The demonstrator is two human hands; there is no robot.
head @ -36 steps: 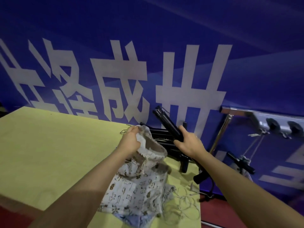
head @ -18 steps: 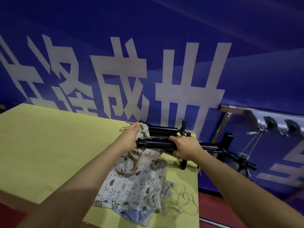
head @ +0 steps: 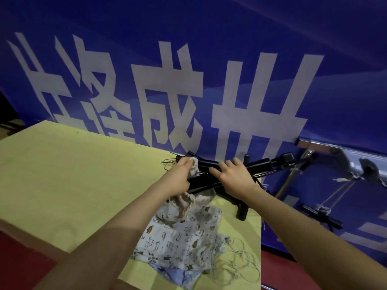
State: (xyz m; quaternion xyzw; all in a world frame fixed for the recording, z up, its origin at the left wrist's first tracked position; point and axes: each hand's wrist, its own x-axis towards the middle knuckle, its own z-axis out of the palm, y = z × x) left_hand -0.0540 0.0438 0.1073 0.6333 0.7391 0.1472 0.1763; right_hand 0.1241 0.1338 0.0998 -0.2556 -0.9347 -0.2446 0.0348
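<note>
A white drawstring bag point(head: 184, 229) printed with small animals lies crumpled on the yellow-green table point(head: 73, 174). My left hand point(head: 180, 176) pinches the bag's rim and holds its mouth up. My right hand point(head: 232, 178) lies over a folded black tripod point(head: 261, 166), fingers spread and slightly curled on its legs. The tripod's left end sits at the bag's mouth, and whether it is inside I cannot tell. More black tripod legs point(head: 240, 208) lie under it on the table.
A blue banner point(head: 188, 80) with large white characters stands right behind the table. Loose white cords point(head: 234, 262) trail at the table's right front corner. A metal frame point(head: 339, 149) with cords hangs to the right. Red floor shows below.
The tripod went from pointing up and left to lying nearly level, its end moved to the bag's mouth. My right hand loosened from a full grip to spread fingers on top.
</note>
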